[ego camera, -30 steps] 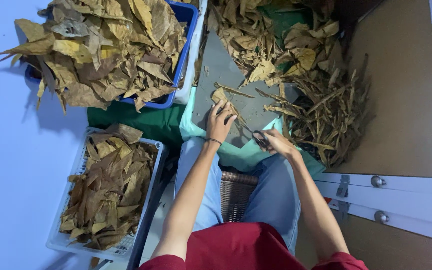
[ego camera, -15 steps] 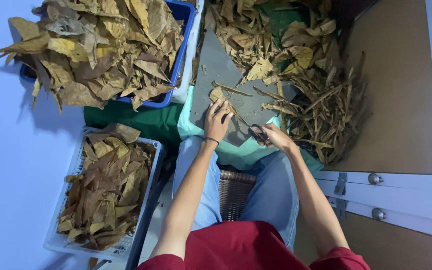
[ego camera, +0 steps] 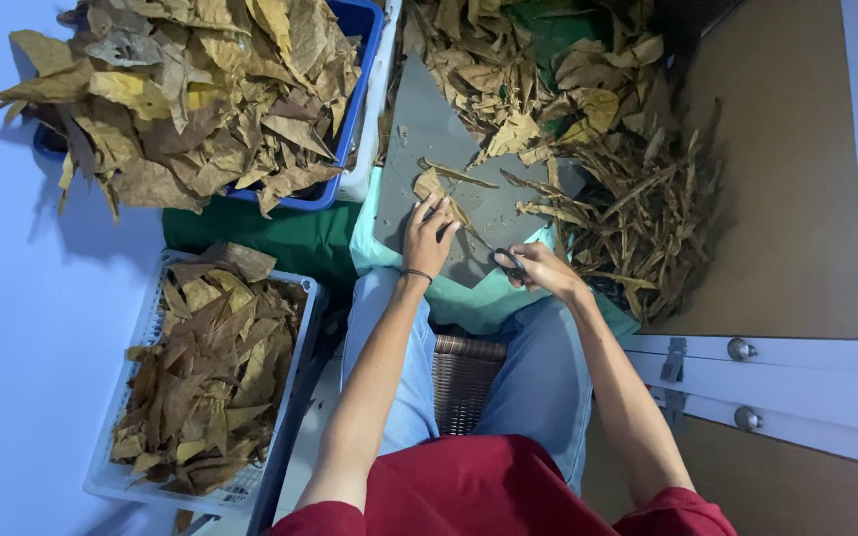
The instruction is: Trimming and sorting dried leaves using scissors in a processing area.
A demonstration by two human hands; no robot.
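Observation:
My left hand (ego camera: 430, 236) presses a dry brown leaf (ego camera: 430, 185) flat on a grey board (ego camera: 429, 134) that lies across my lap. My right hand (ego camera: 541, 269) grips dark-handled scissors (ego camera: 508, 264) at the board's near edge, the blades pointing toward the leaf. Thin leaf stems (ego camera: 457, 173) lie loose on the board beyond my fingers. A teal cloth (ego camera: 469, 301) sits under the board over my knees.
A blue bin (ego camera: 355, 79) heaped with dry leaves stands at the upper left. A white basket (ego camera: 141, 427) of flattened leaves is at the lower left. A heap of stems and scraps (ego camera: 638, 208) lies right of the board. A wicker stool (ego camera: 462, 369) shows between my legs.
Both hands stay at the board; the right hand with the scissors has shifted slightly toward the leaf. The view has drifted a little.

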